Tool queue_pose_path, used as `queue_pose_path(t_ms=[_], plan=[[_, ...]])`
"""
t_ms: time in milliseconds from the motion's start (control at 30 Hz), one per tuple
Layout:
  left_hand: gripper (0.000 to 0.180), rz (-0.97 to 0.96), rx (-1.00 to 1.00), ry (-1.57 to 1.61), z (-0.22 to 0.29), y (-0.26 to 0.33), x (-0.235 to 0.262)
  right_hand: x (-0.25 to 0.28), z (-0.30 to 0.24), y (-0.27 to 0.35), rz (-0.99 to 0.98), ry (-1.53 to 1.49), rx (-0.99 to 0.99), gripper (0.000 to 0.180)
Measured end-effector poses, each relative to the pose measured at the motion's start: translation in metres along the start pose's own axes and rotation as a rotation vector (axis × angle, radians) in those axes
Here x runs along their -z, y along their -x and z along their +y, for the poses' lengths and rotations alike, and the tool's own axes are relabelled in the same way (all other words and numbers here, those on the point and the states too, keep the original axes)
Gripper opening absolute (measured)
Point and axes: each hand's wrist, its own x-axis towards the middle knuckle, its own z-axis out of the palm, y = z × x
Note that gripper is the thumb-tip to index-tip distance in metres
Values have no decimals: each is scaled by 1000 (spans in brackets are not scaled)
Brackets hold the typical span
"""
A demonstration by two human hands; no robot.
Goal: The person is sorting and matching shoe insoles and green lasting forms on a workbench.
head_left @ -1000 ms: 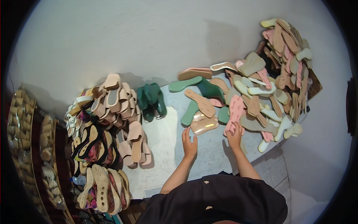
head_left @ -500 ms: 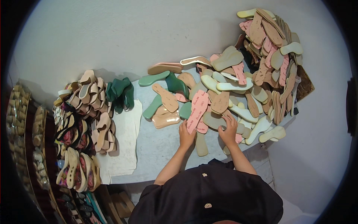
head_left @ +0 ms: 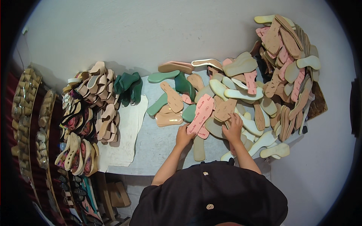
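Just beyond my left hand (head_left: 184,135) lies the pink insole (head_left: 201,113), long axis slanting up and away to the right; my fingers rest loosely curled on its near end, while my right hand (head_left: 233,127) presses open-fingered on tan insoles (head_left: 226,109) alongside

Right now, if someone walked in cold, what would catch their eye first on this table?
Probably the big heap of shoe insoles, beige, pink and cream, spilling over the table's right side and piled high at the far right corner. Next, the long pink insole at the middle, with the left hand at its near end and the right hand resting on the heap. On the left edge sits a stack of finished sandals.
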Motion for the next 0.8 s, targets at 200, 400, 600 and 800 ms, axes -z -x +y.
queue_pose_path(t_ms=[200, 400, 600, 800], plan=[[36, -198, -70, 36, 6, 6, 10, -18, -16, -16, -59, -30, 84, 58], [26, -51, 16, 483, 21, 23, 14, -24, -31, -6, -121, -104, 61, 51], [27, -184, 90, 391, 55, 40, 23, -27, -57, 10, -297, -1052, -377, 80], [34, -92, -320, 234, 59, 62, 15, -14, -70, 15, -324, -1063, -424, 83]])
